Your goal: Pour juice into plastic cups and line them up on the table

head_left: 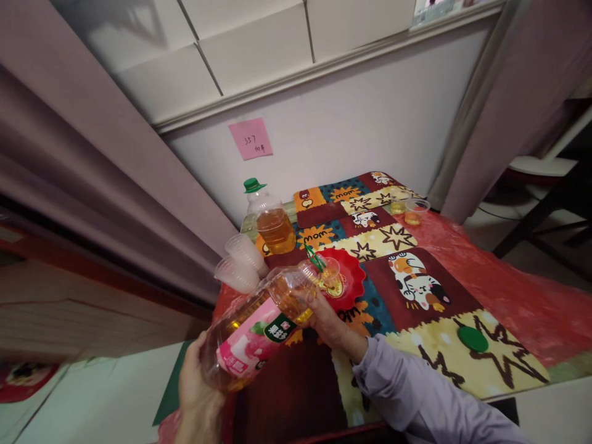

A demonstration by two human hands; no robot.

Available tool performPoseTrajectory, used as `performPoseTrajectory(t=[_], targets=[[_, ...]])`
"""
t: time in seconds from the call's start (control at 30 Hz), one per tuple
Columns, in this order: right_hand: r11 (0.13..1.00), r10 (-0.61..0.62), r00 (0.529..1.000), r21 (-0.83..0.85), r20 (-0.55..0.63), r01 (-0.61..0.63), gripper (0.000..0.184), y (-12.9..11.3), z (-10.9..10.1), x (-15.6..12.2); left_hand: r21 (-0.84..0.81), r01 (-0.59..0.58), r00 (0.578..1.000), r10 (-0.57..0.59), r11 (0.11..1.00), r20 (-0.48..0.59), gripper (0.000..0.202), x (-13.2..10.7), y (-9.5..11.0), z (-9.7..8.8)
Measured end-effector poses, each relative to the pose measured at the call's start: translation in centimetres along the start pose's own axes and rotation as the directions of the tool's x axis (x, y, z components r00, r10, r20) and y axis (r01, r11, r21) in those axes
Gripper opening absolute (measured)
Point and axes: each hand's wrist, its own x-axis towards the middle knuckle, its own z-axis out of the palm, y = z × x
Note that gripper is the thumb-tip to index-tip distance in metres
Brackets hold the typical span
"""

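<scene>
Both my hands hold a large clear bottle [259, 320] of amber drink with a pink label, tilted with its open mouth over a small clear cup [331, 275] on a red plate [348, 279]. My left hand [197, 382] grips the bottle's base. My right hand [326, 320] wraps round its upper part, near the neck. A green cap [472, 338] lies loose on the patterned cloth [416, 259] to the right.
A second bottle [269, 219] with a green cap stands at the back by the wall. Stacks of clear cups [240, 262] lie beside it. Two small cups [409, 209] with amber liquid sit far back. Curtains hang left and right; a chair stands at right.
</scene>
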Motion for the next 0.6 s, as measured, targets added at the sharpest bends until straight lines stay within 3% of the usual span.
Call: performPoseTrajectory(t=[0.13, 0.27, 0.47, 0.6], targets=[[1.000, -0.002, 1.000, -0.005, 0.003, 0.002, 0.087, 0.2, -0.2, 0.1, -0.020, 0.020, 1.000, -0.020, 1.000, -0.012, 0.012, 0.0, -0.1, 0.1], [0.998, -0.012, 1.000, -0.058, 0.004, 0.012, 0.103, -0.3, -0.2, -0.1, -0.050, 0.011, 0.999, -0.012, 0.999, -0.032, 0.008, 0.1, -0.8, -0.1], [0.965, -0.166, 0.982, -0.190, 0.086, 0.179, 0.117, -2.4, 0.4, -0.4, -0.019, 0.007, 1.000, -0.007, 1.000, -0.007, 0.019, 1.2, -2.9, -1.4], [0.941, -0.169, 0.974, -0.271, 0.148, 0.204, 0.129, -2.7, 0.9, -0.4, -0.012, -0.047, 0.999, 0.047, 0.999, 0.000, 0.021, 1.9, -4.3, -2.3]])
